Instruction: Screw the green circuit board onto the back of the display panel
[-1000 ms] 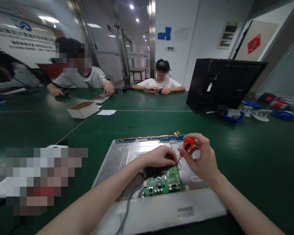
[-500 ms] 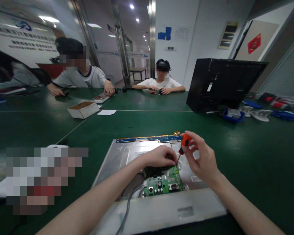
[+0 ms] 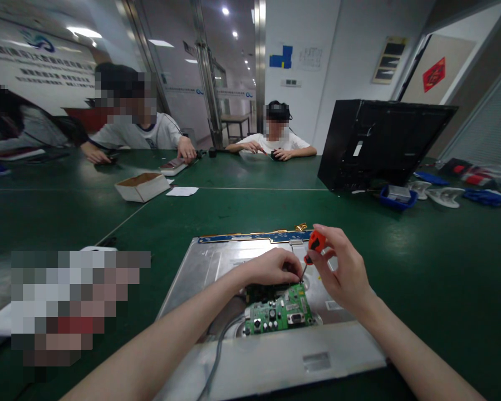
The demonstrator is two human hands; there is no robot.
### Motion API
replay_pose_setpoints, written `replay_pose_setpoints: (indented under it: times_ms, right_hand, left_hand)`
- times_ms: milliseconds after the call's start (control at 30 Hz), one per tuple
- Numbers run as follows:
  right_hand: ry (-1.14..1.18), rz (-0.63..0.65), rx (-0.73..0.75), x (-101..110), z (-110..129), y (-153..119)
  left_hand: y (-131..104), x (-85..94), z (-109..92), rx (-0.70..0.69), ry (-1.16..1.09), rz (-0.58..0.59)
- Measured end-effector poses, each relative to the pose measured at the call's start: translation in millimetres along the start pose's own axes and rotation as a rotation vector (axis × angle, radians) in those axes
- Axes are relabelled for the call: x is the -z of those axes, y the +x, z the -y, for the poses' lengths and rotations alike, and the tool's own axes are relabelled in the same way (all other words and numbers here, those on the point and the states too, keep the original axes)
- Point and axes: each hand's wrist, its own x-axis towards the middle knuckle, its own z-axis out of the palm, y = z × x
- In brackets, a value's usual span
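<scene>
My right hand grips a small orange and black screwdriver by its handle. The shaft points down at the far right corner of a green circuit board. Close to the tip, my left hand has its fingers pinched together at that corner; whatever they hold is hidden. The board lies on the silver metal back of a display panel, with a grey cable running from its left side toward me. Along the panel's far edge runs a narrow blue circuit strip.
An open cardboard box and white paper lie beyond the panel. A black monitor housing stands at the back right, beside a blue tray. Several people sit across the green table.
The screwdriver's handle has turned slightly in my right hand's fingers, while its tip stays at the board's corner. My left hand keeps its place. A person opposite has raised one hand.
</scene>
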Motion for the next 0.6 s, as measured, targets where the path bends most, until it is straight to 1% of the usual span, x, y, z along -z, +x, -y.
replay_pose_setpoints:
  times_ms: [100,233,300,467,533,600]
  right_hand:
    - [-0.021,0.037,-0.015,1.6,1.9,1.9]
    - [-0.019,0.039,-0.022,0.2,0.5,-0.3]
    - [-0.004,0.017,-0.038,-1.7,-1.3,-2.5]
    - [0.047,-0.086,-0.057,-5.9,-4.7,-6.3]
    - [0.042,-0.100,-0.046,-6.2,-4.9,-6.0]
    - [0.008,-0.088,-0.037,-5.4,-4.4,-4.7]
  left_hand:
    - [0.3,-0.6,0.3,-0.002,-0.002,-0.006]
    - [0.7,-0.8,1.3,0.007,-0.019,-0.004]
    - [0.8,-0.7,1.9,0.004,-0.035,-0.002]
    - [1.4,-0.2,2.6,0.002,-0.042,0.014]
    - [1.5,0.0,2.4,0.009,-0.037,0.015]
    - [1.3,0.0,2.2,0.006,-0.033,0.010]
